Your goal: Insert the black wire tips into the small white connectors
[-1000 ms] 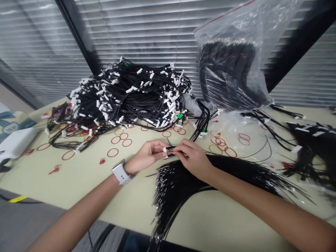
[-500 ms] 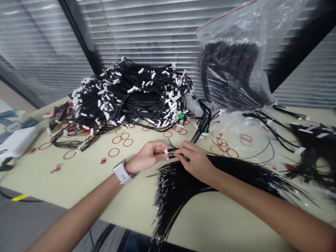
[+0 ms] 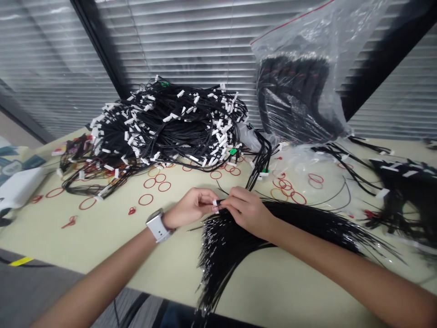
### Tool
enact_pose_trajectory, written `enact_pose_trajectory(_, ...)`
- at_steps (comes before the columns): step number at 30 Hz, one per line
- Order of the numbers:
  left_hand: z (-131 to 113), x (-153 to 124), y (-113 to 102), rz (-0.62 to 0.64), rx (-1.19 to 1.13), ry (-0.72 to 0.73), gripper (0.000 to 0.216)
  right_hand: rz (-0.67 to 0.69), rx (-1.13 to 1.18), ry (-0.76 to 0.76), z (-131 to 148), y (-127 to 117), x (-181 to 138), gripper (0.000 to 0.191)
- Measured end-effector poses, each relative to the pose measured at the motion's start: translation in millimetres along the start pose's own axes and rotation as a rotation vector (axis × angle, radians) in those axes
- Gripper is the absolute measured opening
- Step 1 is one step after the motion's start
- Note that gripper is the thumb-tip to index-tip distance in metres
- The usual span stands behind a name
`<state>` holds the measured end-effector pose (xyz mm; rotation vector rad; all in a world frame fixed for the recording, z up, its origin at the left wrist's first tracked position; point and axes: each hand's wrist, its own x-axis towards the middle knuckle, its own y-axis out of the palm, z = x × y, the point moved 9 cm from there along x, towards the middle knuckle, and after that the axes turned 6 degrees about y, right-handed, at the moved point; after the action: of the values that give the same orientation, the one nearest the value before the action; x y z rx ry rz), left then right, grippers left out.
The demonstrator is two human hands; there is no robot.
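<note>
Between thumb and fingers, my left hand (image 3: 193, 206) pinches a small white connector (image 3: 215, 203). Right beside it, my right hand (image 3: 251, 212) has its fingers closed on a thin black wire (image 3: 222, 201) whose end is at the connector. Whether the wire end sits inside the connector is too small to tell. Under and beyond my right hand lies a thick bundle of loose black wires (image 3: 235, 255) with shiny metal tips, fanned out across the table.
A large heap of black cables with white connectors (image 3: 177, 127) lies at the back. A clear plastic bag of black wires (image 3: 293, 95) leans on the blinds. Red rubber bands (image 3: 146, 199) are scattered over the table (image 3: 112, 237). More black cables (image 3: 409, 187) lie at right.
My hands have come slightly closer together, my right fingers nearer the white connector. The whole view has shifted a little; the grips look the same.
</note>
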<state>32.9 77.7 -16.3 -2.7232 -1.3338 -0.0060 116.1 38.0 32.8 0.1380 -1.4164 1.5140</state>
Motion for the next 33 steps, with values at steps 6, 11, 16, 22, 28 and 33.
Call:
enact_pose_trajectory(6,-1.3,0.8,-6.2,-0.070,-0.028,0.003,0.009,-0.068,0.150,0.093,-10.9,-9.4,3.9,0.018)
enact_pose_trajectory(11,-4.0,1.4,-17.8,-0.184,-0.045,-0.009,0.009,-0.281,0.207,0.196,-23.7,-33.3,0.8,0.013)
enact_pose_trajectory(16,-7.5,0.2,-25.6,-0.219,-0.033,-0.009,0.010,-0.108,0.116,0.151,-19.2,-13.7,0.7,0.015)
enact_pose_trajectory(22,-10.2,0.1,-18.1,-0.121,-0.024,-0.010,0.009,0.015,-0.049,0.100,-12.4,-0.8,2.1,0.020)
enact_pose_trajectory(28,-15.3,0.3,-13.3,-0.066,0.028,0.017,0.006,0.060,-0.065,0.080,-8.6,2.0,1.5,0.024)
enact_pose_trajectory(33,-13.6,-0.6,-13.4,-0.055,0.030,-0.004,0.006,0.054,-0.042,0.060,-6.7,0.9,2.1,0.021)
